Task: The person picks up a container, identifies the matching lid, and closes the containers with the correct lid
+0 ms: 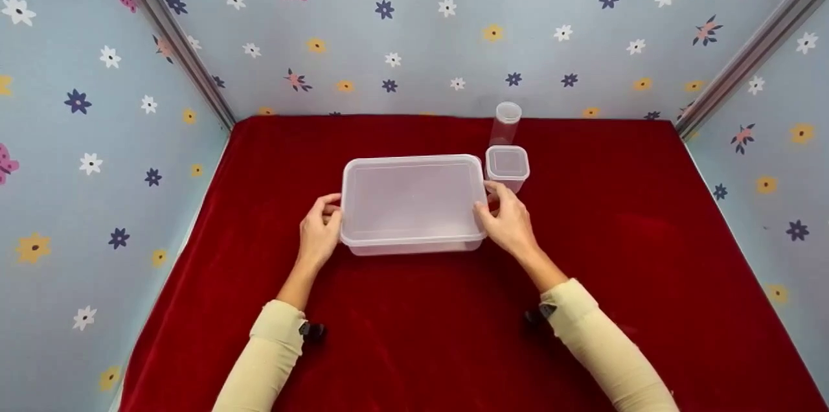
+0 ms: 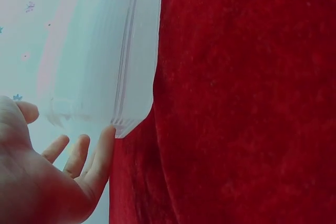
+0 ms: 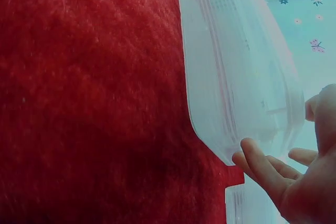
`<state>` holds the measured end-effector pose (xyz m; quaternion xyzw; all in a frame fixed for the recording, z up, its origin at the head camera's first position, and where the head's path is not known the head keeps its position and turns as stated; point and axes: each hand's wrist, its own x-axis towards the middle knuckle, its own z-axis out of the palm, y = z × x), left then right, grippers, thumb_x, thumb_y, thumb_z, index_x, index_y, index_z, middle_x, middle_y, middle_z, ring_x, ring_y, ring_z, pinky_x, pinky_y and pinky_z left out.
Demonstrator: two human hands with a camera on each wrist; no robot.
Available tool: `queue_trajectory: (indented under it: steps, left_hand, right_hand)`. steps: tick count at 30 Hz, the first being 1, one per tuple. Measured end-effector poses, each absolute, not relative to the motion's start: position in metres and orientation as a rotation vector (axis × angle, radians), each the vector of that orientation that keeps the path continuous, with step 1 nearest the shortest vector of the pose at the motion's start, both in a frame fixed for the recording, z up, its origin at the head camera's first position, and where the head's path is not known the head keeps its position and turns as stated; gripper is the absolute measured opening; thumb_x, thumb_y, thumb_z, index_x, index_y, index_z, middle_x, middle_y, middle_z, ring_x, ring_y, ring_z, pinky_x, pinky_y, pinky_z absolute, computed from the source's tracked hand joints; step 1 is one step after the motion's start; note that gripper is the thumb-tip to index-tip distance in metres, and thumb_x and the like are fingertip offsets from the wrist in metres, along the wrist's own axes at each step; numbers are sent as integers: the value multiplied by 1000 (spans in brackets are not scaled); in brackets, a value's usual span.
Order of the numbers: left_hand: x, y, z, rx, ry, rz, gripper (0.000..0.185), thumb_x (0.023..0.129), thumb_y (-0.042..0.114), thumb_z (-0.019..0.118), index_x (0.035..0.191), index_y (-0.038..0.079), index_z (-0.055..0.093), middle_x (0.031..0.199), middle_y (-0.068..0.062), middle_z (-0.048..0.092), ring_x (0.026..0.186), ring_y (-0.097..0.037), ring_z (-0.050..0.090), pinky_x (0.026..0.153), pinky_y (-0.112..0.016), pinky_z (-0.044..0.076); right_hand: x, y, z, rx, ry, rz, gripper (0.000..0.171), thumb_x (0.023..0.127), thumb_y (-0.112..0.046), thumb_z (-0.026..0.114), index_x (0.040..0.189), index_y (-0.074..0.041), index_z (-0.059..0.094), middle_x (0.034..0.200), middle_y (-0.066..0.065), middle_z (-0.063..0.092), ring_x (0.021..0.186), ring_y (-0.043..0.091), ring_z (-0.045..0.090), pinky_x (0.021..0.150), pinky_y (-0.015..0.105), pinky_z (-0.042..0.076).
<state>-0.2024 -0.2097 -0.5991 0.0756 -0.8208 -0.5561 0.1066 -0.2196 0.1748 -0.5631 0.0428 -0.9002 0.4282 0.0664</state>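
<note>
A large rectangular plastic food container (image 1: 413, 201) with a translucent lid is in the middle of the head view, lid upward. My left hand (image 1: 319, 230) holds its left end, thumb near the lid's edge and fingers against the side. At the opposite end my right hand (image 1: 510, 221) grips it, the thumb on the lid's rim. Both wrist views show the fingertips by the lower corners of the container (image 2: 105, 51). Whether its base touches the cloth cannot be told for certain.
A small square lidded container (image 1: 507, 162) stands close by the large one's right end. Behind it is a tall round lidded container (image 1: 507, 122). Red cloth (image 1: 414, 334) covers the table, with flower-patterned walls (image 1: 421, 30) at the back and both sides.
</note>
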Motion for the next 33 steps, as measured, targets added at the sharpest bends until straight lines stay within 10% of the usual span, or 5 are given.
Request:
queue_trajectory:
  steps: [20, 33]
  left_hand:
    - [-222, -218, -642, 194, -2368, -1625, 47, 89, 10, 67, 135, 14, 77, 100, -3, 80, 85, -17, 73, 76, -28, 59]
    - [-196, -197, -579, 277, -2390, -1586, 48, 95, 1, 63, 141, 5, 74, 114, -24, 78, 89, -18, 70, 76, -17, 50]
  right_hand:
    - [-216, 168, -569, 133, -2642, 1306, 60, 96, -12, 74, 154, -4, 65, 119, 22, 79, 94, 38, 80, 94, 57, 63]
    - [-219, 164, -563, 133, -2625, 1276, 60, 96, -10, 74, 155, -5, 65, 120, 20, 77, 93, 35, 80, 92, 53, 63]
